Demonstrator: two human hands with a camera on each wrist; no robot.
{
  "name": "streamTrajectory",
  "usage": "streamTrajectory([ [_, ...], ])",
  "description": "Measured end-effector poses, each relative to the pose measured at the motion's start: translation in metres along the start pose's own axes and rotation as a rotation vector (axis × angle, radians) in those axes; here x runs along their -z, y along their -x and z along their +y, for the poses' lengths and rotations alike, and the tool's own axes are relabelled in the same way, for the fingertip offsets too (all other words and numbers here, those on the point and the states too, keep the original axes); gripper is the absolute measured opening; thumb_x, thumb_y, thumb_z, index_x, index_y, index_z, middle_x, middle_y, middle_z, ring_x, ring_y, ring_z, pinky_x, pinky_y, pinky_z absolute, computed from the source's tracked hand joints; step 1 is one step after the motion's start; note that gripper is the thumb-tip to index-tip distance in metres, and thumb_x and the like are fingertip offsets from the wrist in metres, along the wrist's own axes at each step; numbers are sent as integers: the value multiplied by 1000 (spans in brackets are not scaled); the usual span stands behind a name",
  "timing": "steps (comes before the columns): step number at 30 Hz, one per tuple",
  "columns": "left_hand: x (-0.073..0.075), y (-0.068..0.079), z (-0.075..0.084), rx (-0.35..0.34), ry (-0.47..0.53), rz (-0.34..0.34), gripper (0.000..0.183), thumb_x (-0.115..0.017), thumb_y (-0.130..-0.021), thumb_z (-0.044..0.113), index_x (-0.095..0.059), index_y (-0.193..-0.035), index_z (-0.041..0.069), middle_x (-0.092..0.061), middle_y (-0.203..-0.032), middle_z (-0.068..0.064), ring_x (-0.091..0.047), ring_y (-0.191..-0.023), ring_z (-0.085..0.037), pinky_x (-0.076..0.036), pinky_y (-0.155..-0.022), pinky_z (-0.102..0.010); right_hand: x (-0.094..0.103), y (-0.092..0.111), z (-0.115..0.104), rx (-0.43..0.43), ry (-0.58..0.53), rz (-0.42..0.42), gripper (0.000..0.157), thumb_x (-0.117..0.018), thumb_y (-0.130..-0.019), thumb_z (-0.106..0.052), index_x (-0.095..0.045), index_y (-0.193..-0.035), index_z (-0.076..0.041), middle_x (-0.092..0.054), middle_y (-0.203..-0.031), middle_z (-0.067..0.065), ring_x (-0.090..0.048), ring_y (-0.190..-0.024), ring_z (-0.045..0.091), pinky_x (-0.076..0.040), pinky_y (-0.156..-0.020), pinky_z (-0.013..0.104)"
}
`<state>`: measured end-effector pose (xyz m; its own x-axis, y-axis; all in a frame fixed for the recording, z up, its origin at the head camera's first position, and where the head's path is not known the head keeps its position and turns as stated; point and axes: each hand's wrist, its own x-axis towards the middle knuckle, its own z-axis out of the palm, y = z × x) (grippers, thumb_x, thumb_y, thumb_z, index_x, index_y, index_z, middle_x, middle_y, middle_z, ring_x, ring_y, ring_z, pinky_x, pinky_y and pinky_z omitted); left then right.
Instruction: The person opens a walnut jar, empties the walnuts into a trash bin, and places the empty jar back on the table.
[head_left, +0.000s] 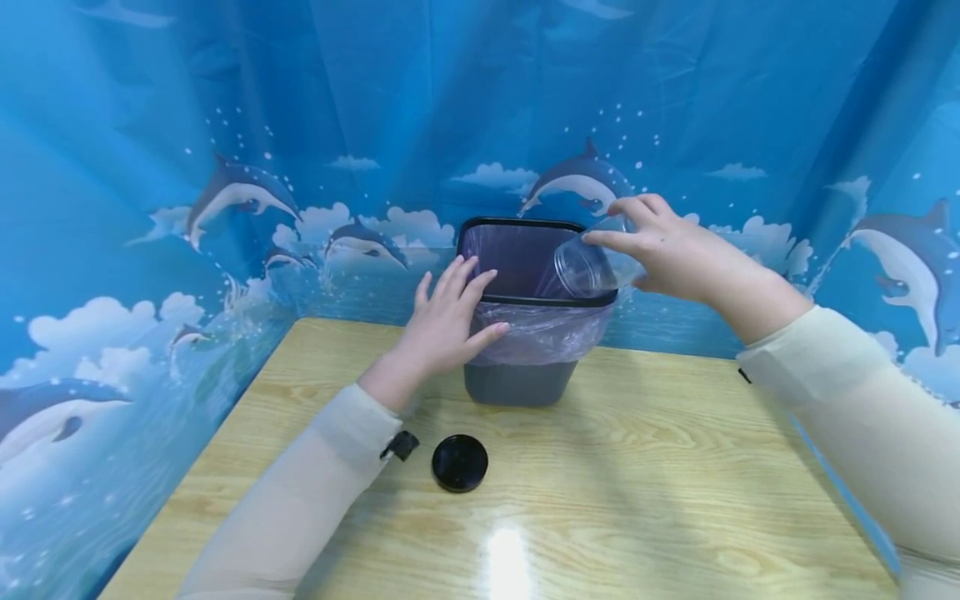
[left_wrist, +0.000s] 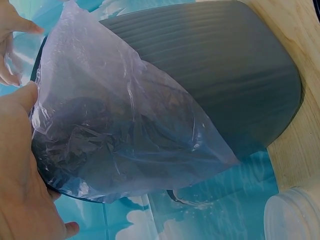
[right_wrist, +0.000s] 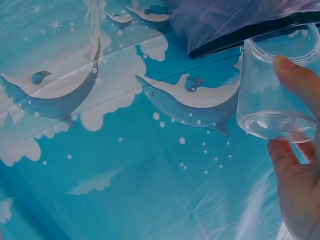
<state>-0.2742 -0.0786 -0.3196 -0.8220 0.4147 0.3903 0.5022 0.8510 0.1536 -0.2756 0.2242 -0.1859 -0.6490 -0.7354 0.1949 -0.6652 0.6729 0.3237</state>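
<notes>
A clear plastic jar (head_left: 588, 265) tilts mouth-down over the opening of a grey trash bin (head_left: 521, 383), at the right of its rim. My right hand (head_left: 667, 250) grips the jar by its base end, thumb and fingers on opposite sides, as the right wrist view also shows. No contents show inside the jar (right_wrist: 275, 95). My left hand (head_left: 450, 329) rests at the bin's left front rim with fingers spread and fairly straight, the thumb outside against the purple plastic liner (left_wrist: 110, 125). That liner folds down over the bin's outside.
On the wood-grain table (head_left: 675, 467), a round black lid (head_left: 460, 463) lies in front of the bin. A translucent container (left_wrist: 292, 215) shows at the lower right of the left wrist view. A blue dolphin-print curtain (head_left: 420, 125) hangs behind the bin.
</notes>
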Motion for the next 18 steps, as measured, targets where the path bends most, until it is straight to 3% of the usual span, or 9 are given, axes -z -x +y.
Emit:
streamTrajectory([
  [10,2,0,2,-3,0,5,80,-34,-82,73,-10,-148,32,-4,-154,-2,2,-140,-23,2,-106,-58,-1,4,2,8,9,43,86,-82,-63,-2,-43,-137,-23,-31,-136,20,-30,-119,44,-49,-66,49],
  [18,1,1,2,-5,2,5,81,-31,-82,74,-6,-148,33,-5,-154,-3,5,-140,-21,3,-106,-58,-6,6,2,0,0,61,85,-81,-65,-3,-42,-138,-22,-31,-137,21,-30,-120,44,-50,-67,48],
])
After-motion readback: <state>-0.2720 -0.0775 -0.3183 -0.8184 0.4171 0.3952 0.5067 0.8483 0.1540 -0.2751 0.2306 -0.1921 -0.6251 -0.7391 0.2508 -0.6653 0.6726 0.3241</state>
